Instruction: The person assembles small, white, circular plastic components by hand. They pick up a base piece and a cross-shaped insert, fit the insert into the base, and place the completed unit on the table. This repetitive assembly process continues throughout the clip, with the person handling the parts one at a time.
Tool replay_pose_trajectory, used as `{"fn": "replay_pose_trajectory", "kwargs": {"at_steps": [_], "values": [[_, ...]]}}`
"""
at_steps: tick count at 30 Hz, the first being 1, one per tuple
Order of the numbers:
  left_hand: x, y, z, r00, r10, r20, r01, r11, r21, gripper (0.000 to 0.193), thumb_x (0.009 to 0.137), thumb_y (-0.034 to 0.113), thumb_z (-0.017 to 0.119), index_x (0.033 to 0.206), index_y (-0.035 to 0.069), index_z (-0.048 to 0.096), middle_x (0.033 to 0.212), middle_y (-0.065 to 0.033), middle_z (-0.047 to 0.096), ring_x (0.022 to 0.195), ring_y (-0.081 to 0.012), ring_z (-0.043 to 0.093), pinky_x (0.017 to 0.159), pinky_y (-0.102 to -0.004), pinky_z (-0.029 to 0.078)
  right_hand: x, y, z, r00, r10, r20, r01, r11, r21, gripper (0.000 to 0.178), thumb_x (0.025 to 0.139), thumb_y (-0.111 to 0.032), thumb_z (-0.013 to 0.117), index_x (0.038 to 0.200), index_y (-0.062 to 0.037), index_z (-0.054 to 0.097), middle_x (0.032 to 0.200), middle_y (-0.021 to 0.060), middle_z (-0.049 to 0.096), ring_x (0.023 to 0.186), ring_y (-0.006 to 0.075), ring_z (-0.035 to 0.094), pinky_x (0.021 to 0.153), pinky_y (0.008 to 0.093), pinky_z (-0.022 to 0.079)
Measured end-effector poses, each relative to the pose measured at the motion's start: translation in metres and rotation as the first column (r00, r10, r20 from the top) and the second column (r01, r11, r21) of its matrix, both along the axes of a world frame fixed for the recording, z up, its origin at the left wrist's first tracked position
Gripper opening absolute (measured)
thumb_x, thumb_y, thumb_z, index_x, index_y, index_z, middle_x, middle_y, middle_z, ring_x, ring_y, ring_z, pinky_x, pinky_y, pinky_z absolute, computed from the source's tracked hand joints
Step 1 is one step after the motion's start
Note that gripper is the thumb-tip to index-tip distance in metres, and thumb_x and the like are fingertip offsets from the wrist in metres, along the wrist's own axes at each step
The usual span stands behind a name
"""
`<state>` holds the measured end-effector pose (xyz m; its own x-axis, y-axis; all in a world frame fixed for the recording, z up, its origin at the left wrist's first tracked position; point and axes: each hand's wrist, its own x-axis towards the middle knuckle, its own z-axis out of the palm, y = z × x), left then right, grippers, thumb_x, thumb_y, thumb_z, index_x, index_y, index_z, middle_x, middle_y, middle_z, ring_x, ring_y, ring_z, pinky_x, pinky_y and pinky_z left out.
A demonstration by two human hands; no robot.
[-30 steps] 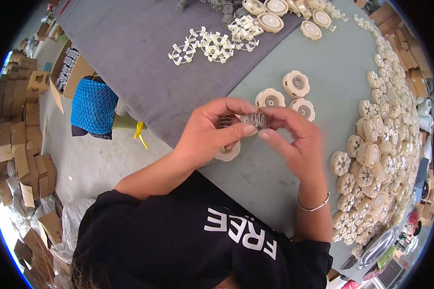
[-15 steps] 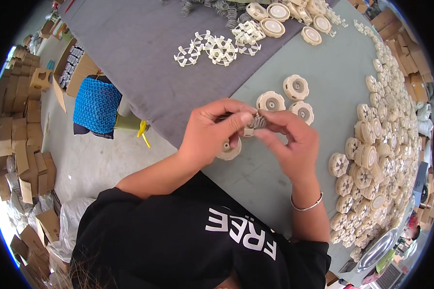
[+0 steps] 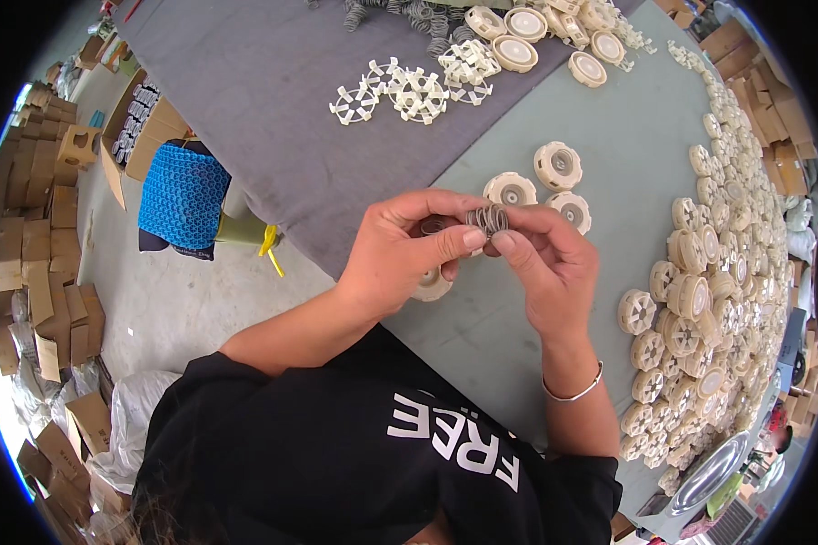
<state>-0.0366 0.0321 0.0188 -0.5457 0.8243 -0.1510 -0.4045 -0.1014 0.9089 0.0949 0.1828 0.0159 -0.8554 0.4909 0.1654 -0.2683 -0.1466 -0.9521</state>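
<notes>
A grey metal coil spring is held between the fingertips of both hands, above the table. My left hand pinches its left side with thumb and forefinger. More grey coils show inside the curl of that hand. My right hand grips the spring's right side between thumb and fingers. Just beyond the hands lie three round cream plastic housings: a near-left one, a far one and a right one, each with a spring at its centre. Another housing is partly hidden under my left hand.
Many assembled cream housings are heaped along the table's right side. White clip rings lie on the grey cloth, with grey springs and housings beyond. A blue-covered stool and cardboard boxes stand left.
The spring has come up slightly between the fingertips and shows more fully. My left fingers have shifted, exposing more coils inside that hand. The housings on the table have not moved.
</notes>
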Motion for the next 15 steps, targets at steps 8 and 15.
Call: {"fn": "replay_pose_trajectory", "kwargs": {"at_steps": [8,15], "values": [[-0.015,0.005,0.008,0.928,0.107,0.358,-0.106,0.994,-0.022,0.03,0.105,0.018,0.07,0.131,0.003,0.068,0.111,-0.005,0.071,0.077,-0.0061,0.057,0.06,-0.0215,0.044,-0.007,0.006,-0.002,0.99,0.022,-0.138,0.014,0.967,0.253,0.033,0.093,0.009,0.071,0.126,0.0051,0.068,0.123,0.0126,0.071,0.103,0.0193,0.072,0.092,0.0328,0.061],[-0.027,-0.019,-0.012,0.87,0.014,-0.493,-0.057,0.996,-0.074,0.035,0.09,-0.002,0.08,0.124,0.005,0.074,0.114,-0.0005,0.069,0.081,-0.0049,0.056,0.069,-0.0231,0.044,0.001,0.029,-0.004,0.999,-0.021,0.045,0.015,0.991,0.132,0.026,0.095,0.0,0.075,0.12,0.0026,0.067,0.116,0.007,0.068,0.094,0.0126,0.067,0.081,0.0301,0.058]]}}
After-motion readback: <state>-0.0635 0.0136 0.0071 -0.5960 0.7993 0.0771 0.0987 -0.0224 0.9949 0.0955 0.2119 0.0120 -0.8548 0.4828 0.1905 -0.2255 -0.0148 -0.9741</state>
